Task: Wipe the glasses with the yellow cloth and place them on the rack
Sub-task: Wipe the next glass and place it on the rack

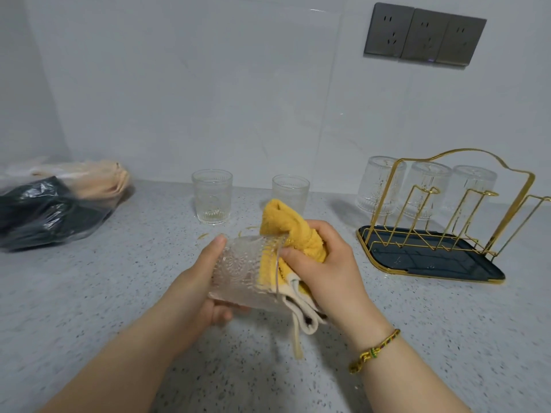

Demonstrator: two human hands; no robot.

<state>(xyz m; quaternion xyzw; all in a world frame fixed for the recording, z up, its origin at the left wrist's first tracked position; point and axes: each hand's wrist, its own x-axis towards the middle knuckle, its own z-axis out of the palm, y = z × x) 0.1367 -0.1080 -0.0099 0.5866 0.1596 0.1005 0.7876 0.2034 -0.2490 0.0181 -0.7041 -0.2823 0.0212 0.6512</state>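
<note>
A pale grey tiled wall is being lit softly and evenly, with a row of three dark grey sockets being carried high on its right. Below it, a speckled grey table is being occupied at its far left by a clear plastic bag of dark and beige things.

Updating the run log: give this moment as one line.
step: wiping; left hand: holds glass; right hand: grips yellow cloth in glass mouth; rack: three glasses; counter: two glasses
</note>
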